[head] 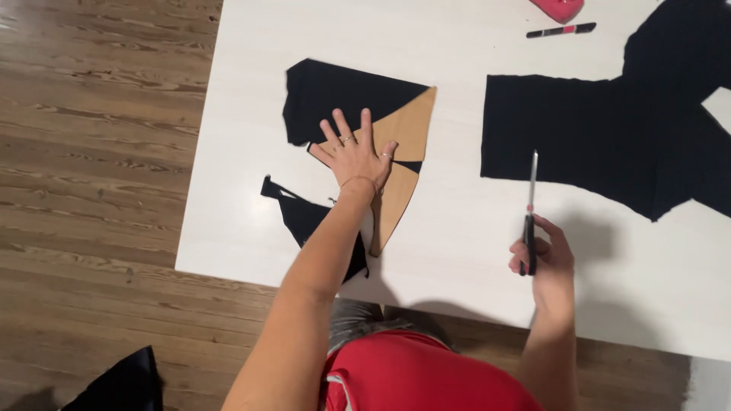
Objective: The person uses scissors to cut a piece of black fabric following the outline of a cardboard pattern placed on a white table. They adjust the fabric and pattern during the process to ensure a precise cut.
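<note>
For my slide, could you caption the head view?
Left hand flat on tan pattern over black fabric; right hand holds scissors.

Left hand (356, 156) flat, fingers spread, pressing a tan cardboard pattern (407, 129) onto a black fabric piece (335, 91) near the white table's (457, 46) left edge. Right hand (542, 255) above the table's near edge, gripping black-handled scissors (531, 205), blades closed, pointing away. Larger black cloth (609, 129) spread toward the right edge. Marker (561, 30) and pink object (560, 7) at the far edge.
</note>
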